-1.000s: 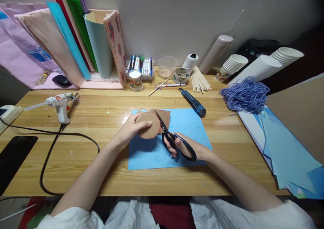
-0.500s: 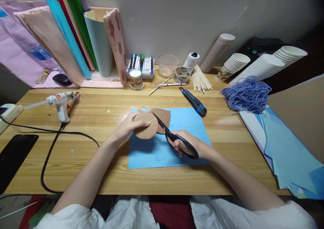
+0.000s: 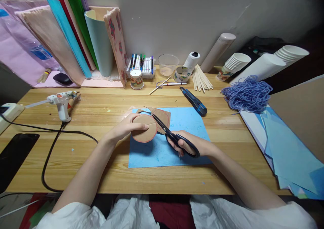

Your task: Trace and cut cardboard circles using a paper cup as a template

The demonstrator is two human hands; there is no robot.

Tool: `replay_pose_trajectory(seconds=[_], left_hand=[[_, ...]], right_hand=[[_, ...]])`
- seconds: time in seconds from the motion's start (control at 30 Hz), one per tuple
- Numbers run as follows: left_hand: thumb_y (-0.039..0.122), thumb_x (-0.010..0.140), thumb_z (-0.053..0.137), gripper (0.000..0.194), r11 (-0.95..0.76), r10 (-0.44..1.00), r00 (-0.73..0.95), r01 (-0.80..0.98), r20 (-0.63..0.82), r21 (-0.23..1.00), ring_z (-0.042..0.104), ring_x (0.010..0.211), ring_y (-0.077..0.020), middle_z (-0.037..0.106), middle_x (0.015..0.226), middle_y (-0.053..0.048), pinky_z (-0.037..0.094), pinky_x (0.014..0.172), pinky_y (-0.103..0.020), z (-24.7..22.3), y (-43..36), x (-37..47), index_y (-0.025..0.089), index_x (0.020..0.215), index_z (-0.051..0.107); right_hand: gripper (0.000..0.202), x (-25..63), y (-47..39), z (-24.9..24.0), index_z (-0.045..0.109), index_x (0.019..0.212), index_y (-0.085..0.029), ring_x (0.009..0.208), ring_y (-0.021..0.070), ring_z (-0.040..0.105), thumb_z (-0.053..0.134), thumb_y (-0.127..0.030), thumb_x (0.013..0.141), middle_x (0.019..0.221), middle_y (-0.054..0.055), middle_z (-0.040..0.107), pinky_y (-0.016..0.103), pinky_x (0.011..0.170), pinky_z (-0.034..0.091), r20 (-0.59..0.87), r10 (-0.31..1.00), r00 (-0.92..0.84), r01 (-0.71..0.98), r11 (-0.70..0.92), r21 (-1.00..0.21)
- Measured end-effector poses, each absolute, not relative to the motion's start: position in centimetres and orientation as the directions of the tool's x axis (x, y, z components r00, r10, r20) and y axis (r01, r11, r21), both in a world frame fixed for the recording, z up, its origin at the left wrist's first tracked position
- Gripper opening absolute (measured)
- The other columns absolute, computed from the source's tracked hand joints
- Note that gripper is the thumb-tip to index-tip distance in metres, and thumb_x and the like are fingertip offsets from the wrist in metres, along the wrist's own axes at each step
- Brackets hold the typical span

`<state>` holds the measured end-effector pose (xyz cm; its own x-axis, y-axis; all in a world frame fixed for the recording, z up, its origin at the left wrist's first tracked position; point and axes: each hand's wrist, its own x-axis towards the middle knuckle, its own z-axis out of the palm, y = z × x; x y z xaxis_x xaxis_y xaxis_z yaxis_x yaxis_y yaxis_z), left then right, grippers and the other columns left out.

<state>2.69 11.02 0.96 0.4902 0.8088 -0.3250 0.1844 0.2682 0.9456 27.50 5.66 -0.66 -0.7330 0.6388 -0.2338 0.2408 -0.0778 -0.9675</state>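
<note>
Between the thumb and fingers of my left hand [image 3: 128, 126] is a round cardboard disc [image 3: 143, 133] with a red outline along its edge. My right hand [image 3: 183, 143] is closed around the handles of black scissors [image 3: 165, 131]. Their blades point up and left, close against the disc's upper right edge. Behind the blades lies a brown cardboard piece [image 3: 163, 116] with a red curve drawn on it. Both hands are over a blue sheet [image 3: 165, 158] on the wooden table. The fingers of my left hand under the disc are hidden.
A black utility knife [image 3: 193, 101] lies beyond the sheet. On the left are a glue gun [image 3: 62, 104] with its cable and a black phone [image 3: 16, 159]. Blue cord [image 3: 246, 94], paper cups [image 3: 234, 66] and wooden sticks [image 3: 201, 79] stand or lie toward the back right.
My left hand and the disc have shifted slightly down and left, away from the scissors. A thin curved strip shows more behind the disc. My right hand has barely moved.
</note>
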Motion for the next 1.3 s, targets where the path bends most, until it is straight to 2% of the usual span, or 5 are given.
replay_pose_trajectory(seconds=[0.47, 0.7, 1.0, 1.1, 1.3], left_hand=[[0.033, 0.061, 0.072, 0.024, 0.273, 0.739, 0.570, 0.233, -0.358, 0.933, 0.054, 0.060, -0.0121, 0.063, 0.069, -0.002, 0.040, 0.054, -0.021, 1.0, 10.8, 3.0, 0.015, 0.076, 0.069], [0.032, 0.064, 0.070, 0.022, 0.271, 0.697, 0.609, 0.263, -0.377, 0.926, 0.052, 0.061, -0.0110, 0.063, 0.070, 0.000, 0.039, 0.055, -0.019, 0.9, 11.0, 2.5, 0.015, 0.078, 0.070], [0.031, 0.064, 0.071, 0.025, 0.264, 0.649, 0.641, 0.314, -0.409, 0.912, 0.055, 0.065, -0.0120, 0.064, 0.074, -0.001, 0.043, 0.058, -0.020, 1.2, 11.2, 2.0, 0.014, 0.082, 0.070], [0.035, 0.065, 0.072, 0.029, 0.275, 0.660, 0.644, 0.272, -0.387, 0.922, 0.057, 0.069, -0.0137, 0.066, 0.078, -0.002, 0.044, 0.061, -0.021, 1.0, 11.1, 2.3, 0.014, 0.086, 0.070], [0.040, 0.067, 0.074, 0.035, 0.216, 0.854, 0.463, 0.095, -0.235, 0.972, 0.058, 0.074, -0.0149, 0.065, 0.082, -0.003, 0.044, 0.067, -0.023, -0.1, 10.7, 4.2, 0.013, 0.088, 0.067]], right_hand=[[0.071, 26.7, 5.0, -1.2, 0.041, 0.073, -0.018, 0.046, 0.0092, 0.044, 0.027, -0.087, 0.068, 0.055, -0.005, 0.041, 0.025, 0.047, 0.045, -0.228, 0.611, -0.758, 0.190, -0.128, -0.973], [0.068, 27.0, 5.4, -1.3, 0.039, 0.067, -0.019, 0.042, 0.0095, 0.045, 0.037, -0.086, 0.066, 0.051, -0.005, 0.041, 0.022, 0.042, 0.040, -0.286, 0.625, -0.727, 0.279, -0.112, -0.954], [0.053, 27.8, 6.1, -1.0, 0.046, 0.068, -0.017, 0.042, 0.0084, 0.043, 0.051, -0.069, 0.078, 0.048, -0.005, 0.046, 0.019, 0.042, 0.032, -0.330, 0.650, -0.684, 0.441, 0.008, -0.897], [0.061, 28.1, 6.2, -1.4, 0.044, 0.071, -0.018, 0.045, 0.0087, 0.043, 0.046, -0.078, 0.072, 0.052, -0.005, 0.045, 0.020, 0.042, 0.034, -0.245, 0.718, -0.651, 0.347, -0.006, -0.938], [0.075, 26.9, 5.8, -3.8, 0.045, 0.082, -0.017, 0.047, 0.0106, 0.048, 0.023, -0.088, 0.068, 0.056, -0.005, 0.045, 0.029, 0.056, 0.051, -0.147, 0.791, -0.594, -0.012, -0.191, -0.981]])
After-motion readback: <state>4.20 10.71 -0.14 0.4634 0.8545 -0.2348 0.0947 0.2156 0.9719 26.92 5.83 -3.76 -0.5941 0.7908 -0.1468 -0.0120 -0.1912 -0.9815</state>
